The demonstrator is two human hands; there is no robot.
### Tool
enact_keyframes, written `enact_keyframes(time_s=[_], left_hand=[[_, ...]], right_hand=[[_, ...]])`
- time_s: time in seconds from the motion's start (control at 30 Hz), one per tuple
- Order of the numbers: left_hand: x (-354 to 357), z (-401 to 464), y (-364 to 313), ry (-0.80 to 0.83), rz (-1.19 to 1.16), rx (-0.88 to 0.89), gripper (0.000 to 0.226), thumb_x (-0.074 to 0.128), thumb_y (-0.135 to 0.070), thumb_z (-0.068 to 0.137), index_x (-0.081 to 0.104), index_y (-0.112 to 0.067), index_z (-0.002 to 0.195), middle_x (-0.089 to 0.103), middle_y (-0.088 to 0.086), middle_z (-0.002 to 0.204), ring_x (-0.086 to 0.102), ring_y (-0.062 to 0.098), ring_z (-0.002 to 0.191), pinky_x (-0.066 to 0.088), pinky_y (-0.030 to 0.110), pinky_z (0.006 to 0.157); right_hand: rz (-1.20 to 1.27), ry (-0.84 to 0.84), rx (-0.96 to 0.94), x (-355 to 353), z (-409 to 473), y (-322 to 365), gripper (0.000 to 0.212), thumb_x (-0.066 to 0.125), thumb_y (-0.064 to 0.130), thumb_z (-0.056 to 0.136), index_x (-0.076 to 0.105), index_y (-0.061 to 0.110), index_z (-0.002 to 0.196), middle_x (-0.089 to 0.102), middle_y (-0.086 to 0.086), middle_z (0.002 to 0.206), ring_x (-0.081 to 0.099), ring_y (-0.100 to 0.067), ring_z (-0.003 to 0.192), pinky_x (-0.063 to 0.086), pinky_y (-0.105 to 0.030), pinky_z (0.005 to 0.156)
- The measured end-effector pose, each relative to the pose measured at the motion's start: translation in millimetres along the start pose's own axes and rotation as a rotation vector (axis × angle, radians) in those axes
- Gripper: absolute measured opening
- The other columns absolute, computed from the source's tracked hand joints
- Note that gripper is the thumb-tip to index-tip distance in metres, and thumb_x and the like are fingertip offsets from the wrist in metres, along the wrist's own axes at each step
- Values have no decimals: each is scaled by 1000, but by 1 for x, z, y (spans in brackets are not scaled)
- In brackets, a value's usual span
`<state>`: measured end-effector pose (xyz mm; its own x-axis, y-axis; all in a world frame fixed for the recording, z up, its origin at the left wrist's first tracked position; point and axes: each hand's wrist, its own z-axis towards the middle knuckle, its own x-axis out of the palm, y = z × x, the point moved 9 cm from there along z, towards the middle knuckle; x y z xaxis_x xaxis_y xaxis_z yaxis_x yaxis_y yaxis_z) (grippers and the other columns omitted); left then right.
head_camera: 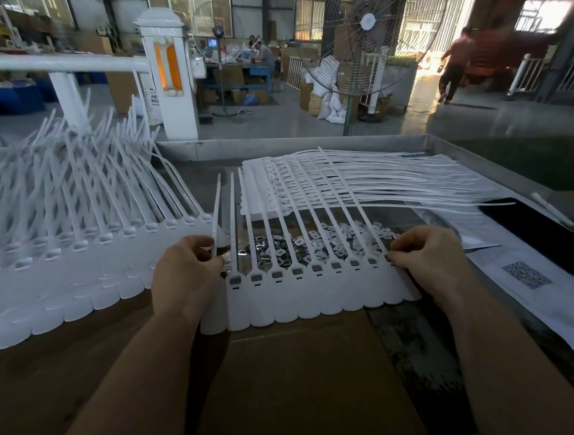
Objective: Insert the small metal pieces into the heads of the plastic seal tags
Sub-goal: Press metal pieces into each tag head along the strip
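Note:
A joined strip of white plastic seal tags [305, 294] lies flat in front of me, heads in a row, thin tails running away. Metal pieces show dark in most of its head slots. My left hand [184, 277] pinches the tail of the leftmost tag, lifted at the strip's left end. At the strip's right end my right hand [426, 261] has its fingertips curled on the last tag's head; whether it holds a metal piece is hidden. A heap of small metal pieces [301, 243] lies just behind the heads, under the tails.
A fanned pile of tag strips [74, 241] fills the left side. Another stack of strips [327, 183] lies behind the heap. Papers with a QR code [527, 274] and a black phone [541, 235] sit at right. Cardboard [292, 388] covers the near table.

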<state>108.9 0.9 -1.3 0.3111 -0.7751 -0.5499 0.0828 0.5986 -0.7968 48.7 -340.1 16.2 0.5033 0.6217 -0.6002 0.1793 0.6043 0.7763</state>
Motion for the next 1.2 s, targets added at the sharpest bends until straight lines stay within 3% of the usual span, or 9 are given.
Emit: enact_keyframes(time_s=[0.1,0.27,0.53,0.83,1.03,1.2], left_hand=[[0,1,0,1,-5,-2,36,65,-17,84,60,-14,119,65,6,105,54,16,85,46,30,74],[1,1,0,6,-10,0,35,64,-15,85,60,-14,120,65,6,105,56,17,84,45,28,70],[1,2,0,1,-11,4,35,65,-16,85,60,-14,119,65,6,105,55,16,84,44,27,70],[0,3,0,-8,10,4,33,64,-20,85,61,-15,117,65,5,103,54,14,83,43,27,71],[0,1,-1,-2,16,11,33,64,-20,86,60,-14,118,66,7,107,53,13,84,45,29,74],[1,0,1,7,0,-9,33,63,-20,87,59,-14,119,66,6,106,60,18,85,46,27,71]], right_hand=[[103,9,71,3,1,-6,18,70,2,77,65,19,73,61,6,76,55,-5,71,40,-19,57],[272,-46,217,-3,3,-19,24,56,-3,82,68,17,79,62,1,80,57,-12,74,41,-23,54],[185,-2,148,4,1,-12,22,62,-2,78,66,19,73,61,4,79,54,-8,72,39,-22,54],[-64,-134,-179,7,-8,26,14,61,5,83,67,17,82,63,2,84,56,-11,77,42,-23,70],[-220,10,-482,41,-21,74,9,64,12,85,69,14,92,57,4,93,52,-10,86,42,-22,77],[-424,147,-511,74,-16,93,22,61,22,89,69,19,109,55,-2,109,50,-15,101,37,-23,86]])
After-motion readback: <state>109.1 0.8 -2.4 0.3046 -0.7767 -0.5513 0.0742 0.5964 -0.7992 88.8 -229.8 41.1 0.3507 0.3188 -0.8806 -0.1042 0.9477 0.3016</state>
